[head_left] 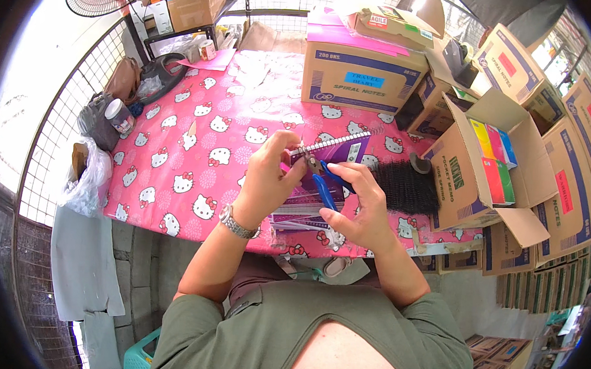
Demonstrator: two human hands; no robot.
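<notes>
My right hand (367,206) holds a pair of blue-handled pliers (322,186), thumb and fingers about the spread handles. The jaws are at the left end of a spiral binding (332,142) on a purple notebook (351,153), which lies at a slant over the pink tablecloth. My left hand (274,173), with a metal watch on the wrist, pinches the notebook at that same end of the coil. Beneath both hands sits a pile of purple notebooks (293,217) near the table's front edge. Just right of my right hand lies a bundle of black spiral coils (403,188).
An open carton (462,171) of colourful small pads stands at the right, with more cartons (568,201) stacked beyond it. A large closed carton (359,77) is at the back. Along the left edge are a jar (119,116), a plastic bag (89,179) and a brown bag (123,79).
</notes>
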